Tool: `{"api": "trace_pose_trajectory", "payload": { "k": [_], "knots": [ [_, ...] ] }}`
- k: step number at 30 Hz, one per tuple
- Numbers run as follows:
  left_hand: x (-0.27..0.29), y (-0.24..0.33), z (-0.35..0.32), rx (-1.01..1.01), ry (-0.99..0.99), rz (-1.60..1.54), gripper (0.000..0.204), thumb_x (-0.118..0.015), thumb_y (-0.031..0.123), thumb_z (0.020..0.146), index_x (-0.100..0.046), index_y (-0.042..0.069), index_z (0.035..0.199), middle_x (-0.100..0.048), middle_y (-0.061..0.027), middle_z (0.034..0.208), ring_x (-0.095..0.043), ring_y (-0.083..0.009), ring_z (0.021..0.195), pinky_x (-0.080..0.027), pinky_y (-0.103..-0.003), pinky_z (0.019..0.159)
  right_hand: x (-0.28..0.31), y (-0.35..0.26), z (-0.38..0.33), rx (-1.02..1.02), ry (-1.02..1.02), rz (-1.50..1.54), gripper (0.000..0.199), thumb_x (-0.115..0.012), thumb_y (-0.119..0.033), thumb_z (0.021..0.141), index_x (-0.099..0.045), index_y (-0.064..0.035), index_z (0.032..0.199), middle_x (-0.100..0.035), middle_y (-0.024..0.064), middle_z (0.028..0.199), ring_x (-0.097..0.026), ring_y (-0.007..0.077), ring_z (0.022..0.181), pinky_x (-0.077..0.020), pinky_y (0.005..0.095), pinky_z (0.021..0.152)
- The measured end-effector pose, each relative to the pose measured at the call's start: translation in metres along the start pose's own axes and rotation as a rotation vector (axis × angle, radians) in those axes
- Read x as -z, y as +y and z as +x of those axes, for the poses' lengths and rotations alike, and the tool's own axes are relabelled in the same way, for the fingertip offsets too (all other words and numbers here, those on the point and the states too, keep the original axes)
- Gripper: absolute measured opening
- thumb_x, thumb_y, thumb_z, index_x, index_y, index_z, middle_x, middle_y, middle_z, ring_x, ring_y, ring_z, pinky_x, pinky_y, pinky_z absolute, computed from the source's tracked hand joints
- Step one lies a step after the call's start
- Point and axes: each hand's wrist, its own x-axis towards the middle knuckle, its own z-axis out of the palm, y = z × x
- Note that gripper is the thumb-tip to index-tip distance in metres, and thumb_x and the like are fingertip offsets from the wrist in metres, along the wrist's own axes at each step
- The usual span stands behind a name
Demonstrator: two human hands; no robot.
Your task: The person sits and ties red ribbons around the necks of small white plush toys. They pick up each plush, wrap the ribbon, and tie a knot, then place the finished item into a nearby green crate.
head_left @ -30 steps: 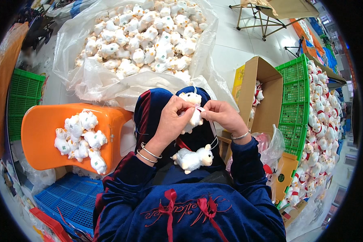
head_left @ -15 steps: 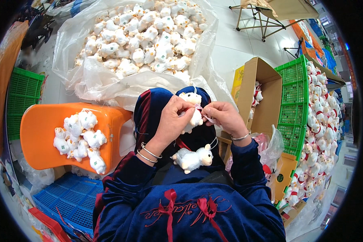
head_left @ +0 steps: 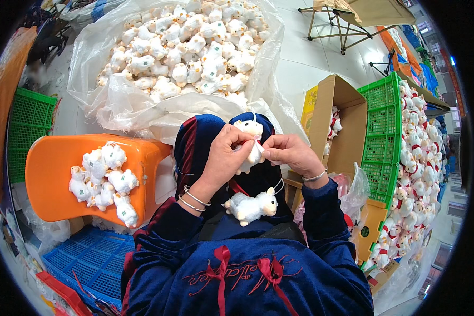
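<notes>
A white plush sheep with a hanging loop stands upright between my knees. At its neck my left hand is closed, thumb and forefinger pinching a thin pale ribbon. On the toy's right side my right hand is closed too, its fingertips pinching the ribbon near the chest. Fingers hide part of the ribbon and the toy's body. Another plush sheep lies on my lap, below both hands, with a loop at its head.
Ahead sits a clear plastic bag heaped with plush sheep. Several more lie on an orange stool at left, above a blue crate. To the right are a cardboard box and a green crate beside many sheep with red neckwear.
My right hand has moved slightly left, closer to the plush sheep, with the ribbon in its fingertips. My left hand stays at the neck.
</notes>
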Motion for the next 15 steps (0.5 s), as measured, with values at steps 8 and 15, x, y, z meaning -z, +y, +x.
{"api": "trace_pose_trajectory", "payload": {
  "k": [8, 15],
  "knots": [
    [0.002, 0.000, 0.000, 0.035, -0.010, -0.008, 0.009, -0.072, 0.009, 0.092, -0.076, 0.004, 0.098, -0.059, -0.0018, 0.094, -0.058, -0.0090, 0.086, -0.048, -0.024, 0.077, -0.014, 0.006, 0.010, 0.240, 0.097, 0.142, 0.013, -0.073, -0.010, 0.096, -0.070, -0.0012, 0.104, -0.069, 0.0017, 0.090, -0.064, 0.0080, 0.082, -0.0530, 0.0220, 0.074],
    [0.002, -0.004, 0.001, 0.047, -0.006, -0.053, 0.008, -0.075, 0.009, 0.090, -0.075, 0.002, 0.094, -0.059, -0.0034, 0.092, -0.057, -0.0117, 0.084, -0.048, -0.025, 0.075, -0.024, 0.001, 0.012, 0.312, 0.211, -0.039, 0.013, -0.071, -0.007, 0.096, -0.070, 0.0009, 0.105, -0.069, 0.0001, 0.092, -0.064, 0.0057, 0.083, -0.0539, 0.0230, 0.074]
  ]
}}
